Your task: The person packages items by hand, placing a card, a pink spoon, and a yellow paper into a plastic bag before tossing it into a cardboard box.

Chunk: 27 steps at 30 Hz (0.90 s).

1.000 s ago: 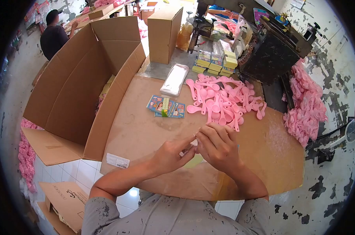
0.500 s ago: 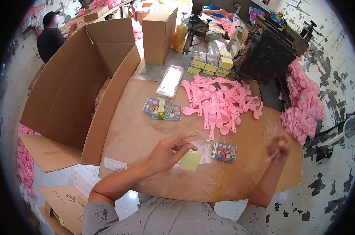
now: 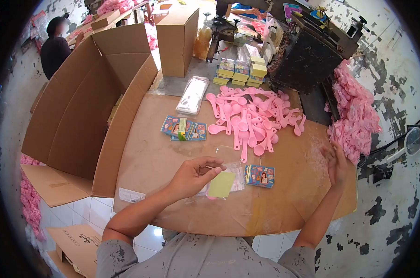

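My left hand pinches the top of a clear plastic bag between thumb and fingers, close over the table's cardboard cover. A pale green card shows at the bag, with a bit of pink below it. Just right of it lies a small stack of printed blue cards. Beyond the hand spreads a heap of pink plastic spoons. Off at the table's right edge is my right hand, fingers apart and holding nothing, near a pile of pink bagged items.
A large open carton stands at the left. Banded cards and a stack of clear bags lie left of the spoons. Behind are card bundles, a box and a dark machine. A person works far left.
My right hand has moved outward toward the pink pile, and its fingers have spread. The left hand keeps its pinch on the bag. The view has shifted slightly.
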{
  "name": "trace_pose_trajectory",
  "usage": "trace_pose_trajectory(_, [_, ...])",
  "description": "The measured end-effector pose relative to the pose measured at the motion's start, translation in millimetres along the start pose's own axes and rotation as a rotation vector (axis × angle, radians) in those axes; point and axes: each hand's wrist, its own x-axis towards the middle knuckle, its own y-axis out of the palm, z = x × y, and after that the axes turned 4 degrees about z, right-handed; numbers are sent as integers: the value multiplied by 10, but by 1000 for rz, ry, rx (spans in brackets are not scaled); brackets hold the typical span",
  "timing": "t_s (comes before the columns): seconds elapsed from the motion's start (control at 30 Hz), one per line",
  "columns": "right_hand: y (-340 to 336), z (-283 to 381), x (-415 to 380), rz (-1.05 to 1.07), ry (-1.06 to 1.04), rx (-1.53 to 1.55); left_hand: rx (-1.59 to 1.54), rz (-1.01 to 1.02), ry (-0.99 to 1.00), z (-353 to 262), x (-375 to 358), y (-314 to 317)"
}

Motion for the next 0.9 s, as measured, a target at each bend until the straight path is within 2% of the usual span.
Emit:
trace_pose_trajectory(0.07, [308, -324, 197, -127, 70, -547, 11, 9, -28, -10, 0, -15])
trace_pose_trajectory(0.13, [255, -213, 243, -209, 54, -498, 25, 17, -47, 8, 14, -44])
trace_pose_trajectory(0.2, [13, -25, 273, -226, -51, 144, 39, 21, -59, 80, 42, -73])
trace_pose_trajectory(0.3, [-185, 572, 196, -339, -169, 176, 45, -10, -49, 124, 61, -66])
trace_pose_trajectory(0.37, [-170, 1024, 91, -292, -243, 183, -4, -23, -36, 61, 47, -45])
trace_pose_trajectory(0.43, [-43, 1550, -37, 13, -358, 540, -45, -38, -41, 7, 27, -23])
trace_pose_trajectory(0.5, [178, 1911, -137, 317, -515, 650, -75, -50, -63, -25, 26, -14])
trace_pose_trajectory(0.57, [385, 2215, -233, 448, -594, 821, -102, -47, -25, 38, 35, -4])
trace_pose_trajectory(0.77, [890, 2415, -236, 596, -419, 1097, -9, -43, 24, 28, 2, 0])
trace_pose_trajectory(0.9, [961, 2377, -186, 597, -391, 1205, 41, -66, 51, 79, 13, -20])
